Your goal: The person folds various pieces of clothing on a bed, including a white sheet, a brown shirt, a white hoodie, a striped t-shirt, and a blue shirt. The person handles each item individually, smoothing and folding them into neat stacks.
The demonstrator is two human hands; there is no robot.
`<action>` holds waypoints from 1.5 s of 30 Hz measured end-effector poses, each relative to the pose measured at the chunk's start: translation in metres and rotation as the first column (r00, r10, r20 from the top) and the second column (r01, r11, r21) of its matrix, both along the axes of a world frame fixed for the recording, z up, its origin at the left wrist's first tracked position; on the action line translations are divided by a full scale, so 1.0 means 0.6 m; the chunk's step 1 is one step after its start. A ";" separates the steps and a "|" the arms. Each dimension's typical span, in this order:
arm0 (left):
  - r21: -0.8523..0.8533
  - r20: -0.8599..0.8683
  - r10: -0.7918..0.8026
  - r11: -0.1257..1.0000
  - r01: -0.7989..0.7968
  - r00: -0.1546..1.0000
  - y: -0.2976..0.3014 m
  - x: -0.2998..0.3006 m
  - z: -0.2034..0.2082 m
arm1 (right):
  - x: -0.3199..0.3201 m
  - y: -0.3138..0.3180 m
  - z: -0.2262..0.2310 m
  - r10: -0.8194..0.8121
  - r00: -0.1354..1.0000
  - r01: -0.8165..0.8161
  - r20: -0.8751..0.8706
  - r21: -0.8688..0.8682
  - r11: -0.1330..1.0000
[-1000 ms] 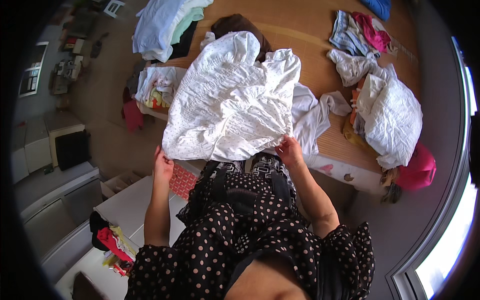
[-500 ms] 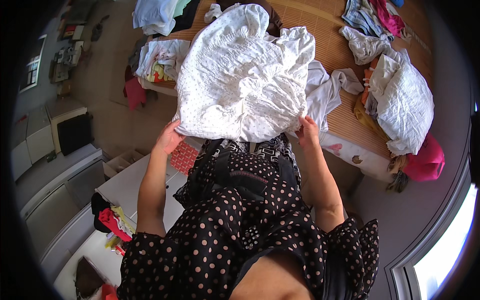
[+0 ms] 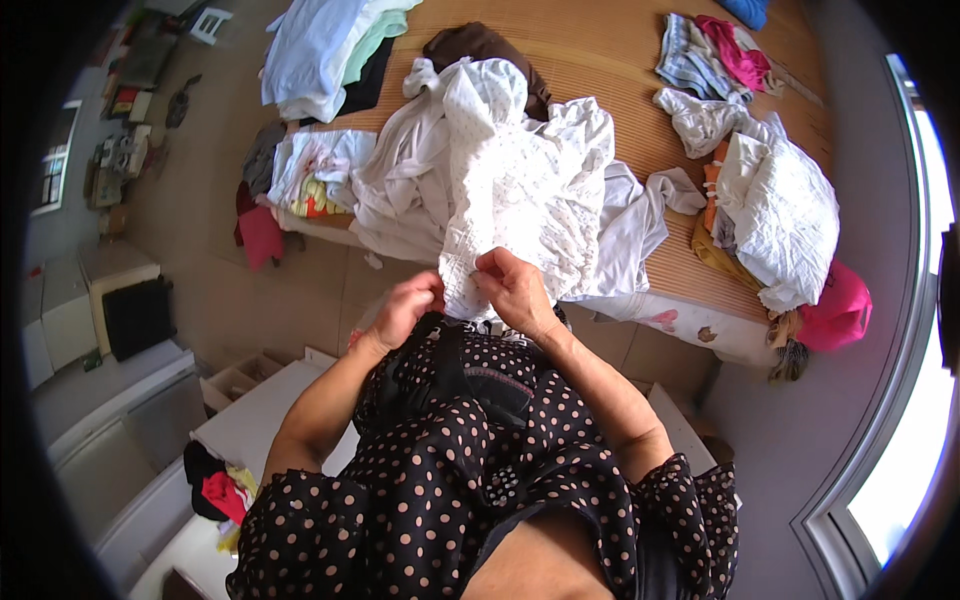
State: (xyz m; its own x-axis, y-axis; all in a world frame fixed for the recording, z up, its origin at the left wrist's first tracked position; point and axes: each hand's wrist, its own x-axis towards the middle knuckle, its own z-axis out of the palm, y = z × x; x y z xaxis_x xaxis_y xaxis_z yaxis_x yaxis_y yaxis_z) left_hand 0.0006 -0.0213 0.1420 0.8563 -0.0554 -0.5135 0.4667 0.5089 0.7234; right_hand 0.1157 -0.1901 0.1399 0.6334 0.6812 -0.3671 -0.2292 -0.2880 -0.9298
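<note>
A white garment (image 3: 525, 210) with small dots and gathered fabric lies over the bed's near edge, its left side folded inward and its lower end hanging toward me. My right hand (image 3: 515, 292) pinches the cloth near that lower end. Beside it, at the garment's left edge, my left hand (image 3: 405, 308) has bent fingers closed at the cloth; its fingertips are partly hidden. Pale plain cloth (image 3: 400, 190) spreads left of the garment, and another light grey-white piece (image 3: 632, 225) sticks out on its right. Brown cloth (image 3: 490, 55) lies just behind.
The bed has a slatted mat (image 3: 590, 40). Stacked folded clothes (image 3: 335, 50) and a smaller pile (image 3: 320, 165) are on the left. A white bundle (image 3: 780, 205), a pink item (image 3: 838, 310) and denim with pink cloth (image 3: 705, 60) lie right. White furniture (image 3: 250, 420) stands at lower left.
The garment, held spread wide by both hands before, now lies lower and narrower with its left side turned in. Both hands have come together at its lower end, uncovering the pale cloth at left.
</note>
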 end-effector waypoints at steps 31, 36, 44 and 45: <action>-0.396 -0.228 -0.019 0.915 -0.075 0.973 0.062 0.188 -0.085 | 0.147 -0.200 -0.038 -0.930 0.352 0.932 0.110 0.056 0.359; -0.417 -0.288 0.029 0.896 -0.153 0.957 0.040 0.167 -0.080 | -0.004 -0.070 -0.104 -0.420 0.905 0.425 0.072 -0.210 0.880; -0.294 -0.137 0.306 0.895 -0.334 0.942 0.087 0.186 -0.019 | -0.038 -0.104 -0.177 0.208 0.892 0.123 0.401 -0.659 0.742; -0.314 -0.086 0.369 0.872 -0.376 0.926 0.111 0.191 0.008 | -0.030 -0.125 -0.156 0.175 0.889 0.158 0.423 -0.642 0.750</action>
